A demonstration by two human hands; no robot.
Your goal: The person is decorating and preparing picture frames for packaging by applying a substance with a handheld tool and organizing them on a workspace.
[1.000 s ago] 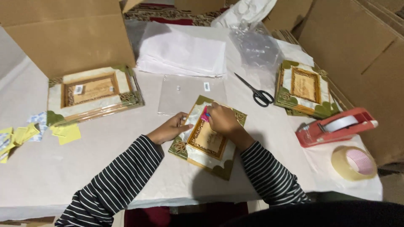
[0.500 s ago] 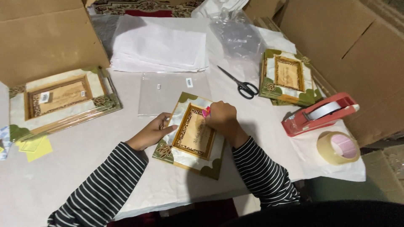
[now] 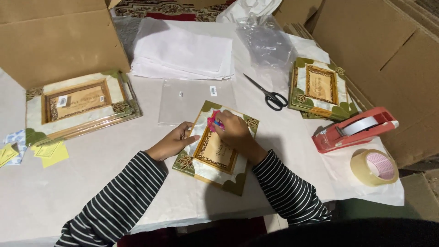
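Head view: left hand (image 3: 171,144) lies flat, steadying the stiff, light frame (image 3: 216,146) by its edge on the worktop (image 3: 114,183), while the right hand (image 3: 234,132) pinches a pink tool (image 3: 213,121) against its likely fragile face.

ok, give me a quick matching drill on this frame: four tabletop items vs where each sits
Things:
1. scissors
2. tape dispenser
3. yellow notes
4. tape roll

Places:
A. far left, below the stack of frames
B. near right corner of the table
C. centre right, below the clear bags
D. right side, just above the tape roll

Pairs: 1-C, 2-D, 3-A, 4-B
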